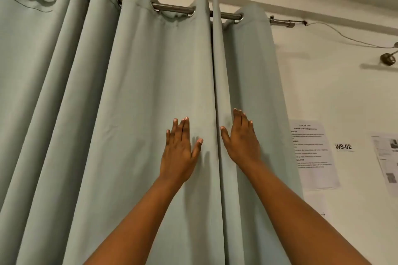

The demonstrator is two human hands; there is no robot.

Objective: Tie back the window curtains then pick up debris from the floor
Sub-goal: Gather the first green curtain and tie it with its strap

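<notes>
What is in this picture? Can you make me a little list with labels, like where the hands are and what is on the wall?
curtains: pale green fabric curtains, closed, hanging in folds by metal eyelets
rod: silver metal curtain rod, mounted high on the wall
left hand: fingers straight, flat on the left panel beside the middle gap
right hand: fingers straight, flat on the right panel beside the gap
wall: white printed paper sheet and a white "WS-02" label, right of the curtains
tie-back: none visible
floor: out of view

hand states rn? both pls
Left hand: open, fingers straight, flat on the curtain.
Right hand: open, fingers straight, flat on the curtain by the centre fold.
</notes>
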